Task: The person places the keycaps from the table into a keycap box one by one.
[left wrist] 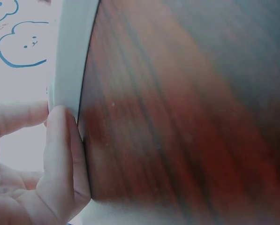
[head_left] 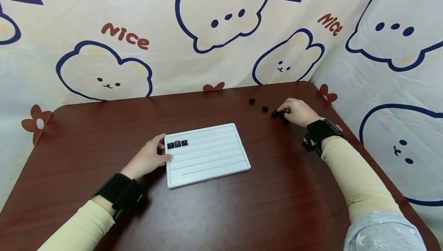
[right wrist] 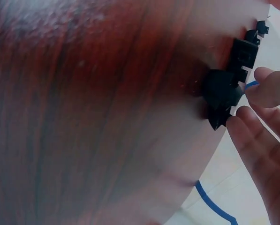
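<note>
A white ridged tray [head_left: 207, 155], like a keyboard base, lies on the table with three black keycaps [head_left: 177, 143] in its upper left corner. My left hand [head_left: 150, 155] grips its left edge, thumb on top and fingers along the side; the left wrist view shows fingertips [left wrist: 60, 117] against the rim. At the far right, my right hand [head_left: 297, 112] reaches down to a small cluster of black keycaps [head_left: 275, 113]. Up close in the right wrist view, its fingertips [right wrist: 236, 123] are right at the nearest keycaps [right wrist: 219, 89], with thumb and forefinger apart.
Two loose black keycaps, one farther back [head_left: 252, 100] and one nearer [head_left: 265, 109], lie left of the right hand. The brown wooden table [head_left: 221, 220] meets a printed cloth backdrop [head_left: 166, 70] behind and on the right.
</note>
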Action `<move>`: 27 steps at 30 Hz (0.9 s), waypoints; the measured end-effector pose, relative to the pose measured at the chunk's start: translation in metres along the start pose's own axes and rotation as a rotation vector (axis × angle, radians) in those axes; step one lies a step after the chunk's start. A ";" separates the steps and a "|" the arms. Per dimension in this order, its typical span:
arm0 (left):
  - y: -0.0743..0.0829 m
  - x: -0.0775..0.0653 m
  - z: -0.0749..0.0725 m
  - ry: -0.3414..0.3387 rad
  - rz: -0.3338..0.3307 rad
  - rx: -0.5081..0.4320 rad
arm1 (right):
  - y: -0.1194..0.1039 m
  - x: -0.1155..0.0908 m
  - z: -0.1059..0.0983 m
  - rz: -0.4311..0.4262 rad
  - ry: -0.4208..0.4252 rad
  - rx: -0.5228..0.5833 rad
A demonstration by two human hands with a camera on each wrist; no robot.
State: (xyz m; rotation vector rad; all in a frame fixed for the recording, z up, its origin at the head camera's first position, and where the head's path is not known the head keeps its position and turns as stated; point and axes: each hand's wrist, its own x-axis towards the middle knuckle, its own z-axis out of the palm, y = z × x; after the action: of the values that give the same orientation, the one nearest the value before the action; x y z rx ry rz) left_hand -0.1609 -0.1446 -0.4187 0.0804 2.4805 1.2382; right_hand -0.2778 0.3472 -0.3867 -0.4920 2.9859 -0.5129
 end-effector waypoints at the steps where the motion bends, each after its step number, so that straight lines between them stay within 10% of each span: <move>1: 0.000 0.000 0.000 0.001 0.000 -0.002 | 0.000 0.000 0.000 0.001 -0.005 0.001; 27: 0.001 -0.001 0.000 0.000 -0.007 -0.018 | 0.010 0.003 0.005 0.065 0.005 0.009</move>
State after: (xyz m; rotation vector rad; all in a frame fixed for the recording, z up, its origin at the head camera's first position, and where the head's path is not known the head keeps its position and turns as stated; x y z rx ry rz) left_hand -0.1607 -0.1444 -0.4174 0.0667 2.4671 1.2579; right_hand -0.2831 0.3535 -0.3946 -0.3923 2.9917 -0.5230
